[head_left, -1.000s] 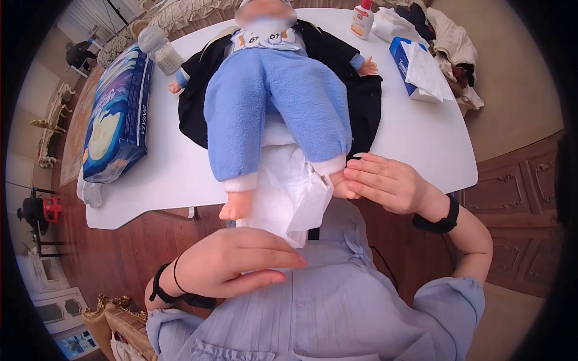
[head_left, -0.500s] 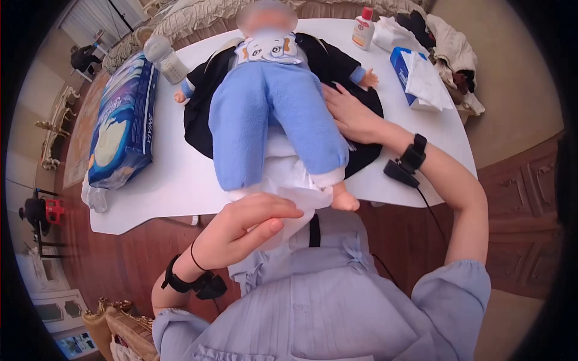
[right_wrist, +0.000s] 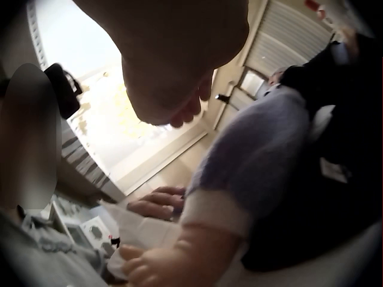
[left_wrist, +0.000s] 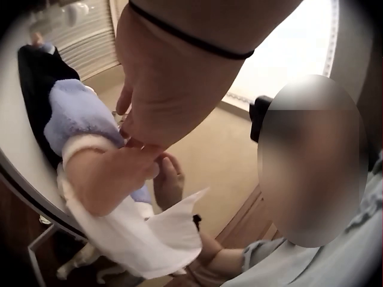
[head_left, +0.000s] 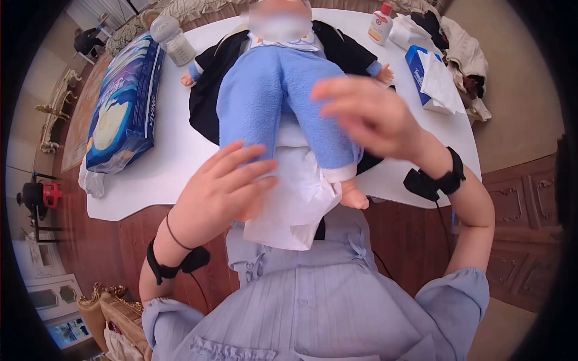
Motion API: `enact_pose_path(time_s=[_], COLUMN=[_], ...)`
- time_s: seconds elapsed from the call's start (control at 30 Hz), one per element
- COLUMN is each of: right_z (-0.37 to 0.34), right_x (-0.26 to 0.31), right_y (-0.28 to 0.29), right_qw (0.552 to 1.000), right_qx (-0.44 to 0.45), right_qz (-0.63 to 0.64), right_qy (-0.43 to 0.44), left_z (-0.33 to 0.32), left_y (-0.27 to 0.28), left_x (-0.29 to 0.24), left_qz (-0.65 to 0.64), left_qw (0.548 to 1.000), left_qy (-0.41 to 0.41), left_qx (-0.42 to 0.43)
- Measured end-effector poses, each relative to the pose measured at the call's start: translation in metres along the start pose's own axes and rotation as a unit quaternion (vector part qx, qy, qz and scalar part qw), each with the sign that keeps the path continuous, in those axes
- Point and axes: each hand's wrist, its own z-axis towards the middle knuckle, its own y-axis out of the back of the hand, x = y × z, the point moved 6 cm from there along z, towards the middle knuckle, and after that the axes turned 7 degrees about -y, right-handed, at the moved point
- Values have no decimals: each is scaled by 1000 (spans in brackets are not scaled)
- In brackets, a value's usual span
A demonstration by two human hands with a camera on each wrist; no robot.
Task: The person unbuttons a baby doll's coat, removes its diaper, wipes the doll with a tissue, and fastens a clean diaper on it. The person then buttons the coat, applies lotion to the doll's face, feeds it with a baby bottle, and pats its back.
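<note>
A doll in fuzzy blue trousers [head_left: 250, 99] lies on its back on a dark garment [head_left: 206, 108], feet toward the person. Between and below its legs spreads a white sheet [head_left: 292, 198], its end hanging past the table edge. The left hand [head_left: 220, 186], fingers spread and relaxed, is over the doll's foot on the left of the head view; contact is unclear. Blurred, the right hand [head_left: 373, 120] is over the other trouser leg with loosely bent fingers, holding nothing visible. In the right wrist view the doll's bare foot [right_wrist: 173, 263] shows beside the white sheet [right_wrist: 143, 230].
On the white table [head_left: 430, 156], a blue pack [head_left: 123, 108] and a bottle [head_left: 174, 42] stand at the left. A red-capped bottle [head_left: 380, 25], a tissue box [head_left: 430, 78] and piled clothes [head_left: 466, 51] are at the right.
The right hand went from the doll's foot to beside its hip, and is now lifted over the leg. The left hand has moved up and left, uncovering more of the white sheet.
</note>
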Motion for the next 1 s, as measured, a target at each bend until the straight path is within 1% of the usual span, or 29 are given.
enact_pose_path(time_s=[0.03,0.07,0.1,0.13,0.17,0.2,0.23,0.27,0.33,0.37,0.4,0.47,0.53,0.57,0.6,0.63,0.67,0.73,0.77,0.8,0.83,0.87,0.9,0.93,1.0], right_z=[2,2,0,-3,-10,-15,-19,-20,-26,-30,-31,-28,-29,-29,-27,-24,-22,-22,-21,-19,-18,-18,-20,-21,-26], right_x=[8,18,23,20,18,16,14,16,18,20,25,28,28,27,27,25,23,14,13,16,22,27,30,33,35], right_y=[-9,-25,-38,-39,-43,-45,-43,-39,-40,-44,-45,-42,-43,-44,-44,-43,-43,-43,-44,-39,-34,-33,-35,-37,-44], right_qw=[1000,998,990,990,985,979,976,976,958,951,951,960,959,958,958,958,955,950,944,944,936,927,927,931,934], right_qx=[1,66,131,133,160,187,205,206,281,294,294,275,279,281,281,288,294,307,319,320,347,374,374,364,356], right_qz=[2,-1,-5,-5,-19,-34,-29,-27,-46,-80,-79,-47,-48,-49,-48,-8,31,56,81,80,56,32,33,14,-4], right_qy=[1,21,42,43,59,74,68,68,40,48,47,8,7,6,7,-6,-18,-22,-26,-26,-21,-16,-16,-31,-44], left_z=[4,4,5,5,2,-4,-10,-13,-20,-20,-20,-19,-22,-20,-16,-11,-3,19,26,28,29,30,34,36,39], left_y=[-5,-6,-10,-13,-12,-12,-12,-12,-12,-10,-8,0,2,2,2,1,0,-1,-2,-3,-7,-11,-9,-8,-15], left_x=[-3,1,3,4,9,15,20,21,24,22,21,21,20,22,28,32,31,31,31,36,44,53,64,70,70], left_qz=[14,13,53,93,93,112,131,130,96,95,86,75,-3,-4,-76,-148,-148,-70,-100,-100,-223,-342,-348,-349,-412], left_qw=[999,999,996,991,991,987,983,983,989,989,988,988,984,984,982,974,974,979,968,968,949,914,920,920,861], left_qy=[-21,-18,-33,-48,-47,-46,-46,-45,-14,-13,-2,10,-1,0,31,61,62,100,108,108,137,163,144,145,209], left_qx=[30,30,58,86,85,103,121,122,115,117,125,133,180,180,171,160,160,161,205,205,176,145,105,105,213])
